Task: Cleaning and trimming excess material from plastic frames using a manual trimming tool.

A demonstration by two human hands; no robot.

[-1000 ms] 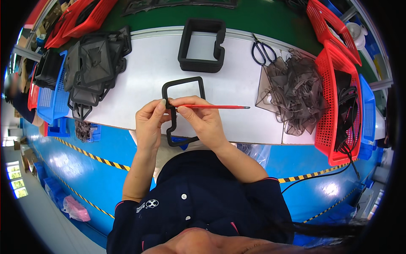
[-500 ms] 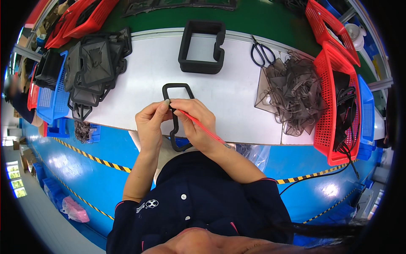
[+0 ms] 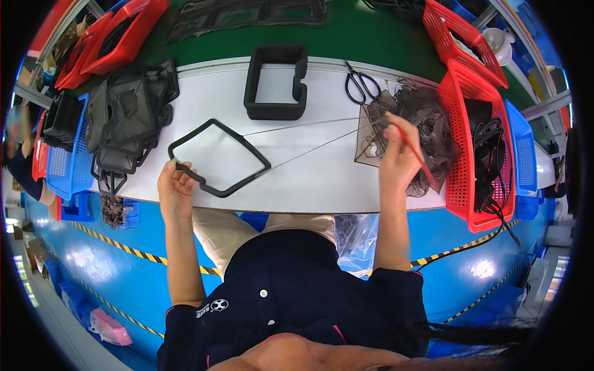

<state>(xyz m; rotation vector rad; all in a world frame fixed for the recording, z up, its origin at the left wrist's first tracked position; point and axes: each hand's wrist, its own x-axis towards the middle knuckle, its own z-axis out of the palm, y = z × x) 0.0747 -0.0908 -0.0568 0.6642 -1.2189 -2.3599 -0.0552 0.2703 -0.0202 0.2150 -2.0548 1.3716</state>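
My left hand pinches the lower left side of a thin black foam-like frame, which is tilted over the white table. Two thin grey strands run taut from the right part of this frame to my right hand. That hand is closed around a slim red stick-like tool, whose tip I cannot make out. Beyond the hands a neat stack of black frames stands on the table. Behind my right hand lies a heap of dark sheer mesh pieces.
Black-handled scissors lie near the mesh heap. A red basket with black cords stands at the right edge. On the left, meshed black frames pile up beside a blue basket. More red baskets stand farther back.
My hands have moved apart: the left carries the frame leftward, the right moves up and right with the red tool. Strands now stretch between them, and the frame has turned.
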